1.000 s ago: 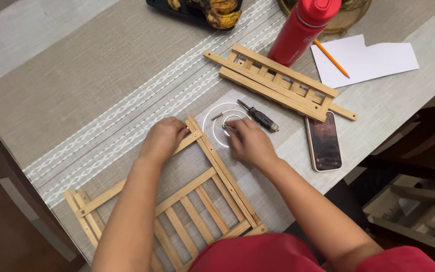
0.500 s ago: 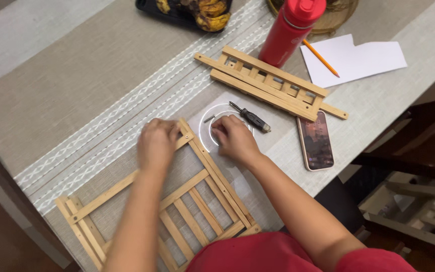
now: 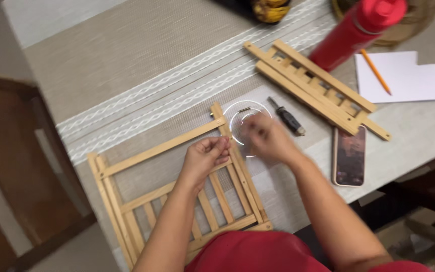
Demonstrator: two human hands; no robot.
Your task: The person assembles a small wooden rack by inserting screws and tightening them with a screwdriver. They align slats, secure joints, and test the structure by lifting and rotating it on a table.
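A slatted wooden frame [image 3: 177, 196] lies flat on the table [image 3: 127, 55], partly on the pale woven runner [image 3: 142, 80] and reaching to the near edge just in front of the person's red-clad lap; its long axis runs from the lower left up toward the right, and its far right corner, where two rails meet, points toward the middle of the table. The left hand [image 3: 205, 158] rests on the frame's right-hand rail near that corner, fingers curled together with the tips pressed close as if pinching something small, though what sits between them is too small to tell. The right hand [image 3: 268, 138] is blurred, hovering over a small clear round dish [image 3: 242, 121] just beside the corner; whether its fingers are spread or closed cannot be told. A short dark-handled screwdriver [image 3: 288, 120] lies just right of the dish, pointing up-left. Further right a second wooden slatted piece [image 3: 318, 90] lies diagonally, upper left to lower right, with a phone [image 3: 349, 157] near its lower end, a red bottle [image 3: 353, 32] beyond it, and a pencil [image 3: 376, 71] on white paper [image 3: 414, 80]
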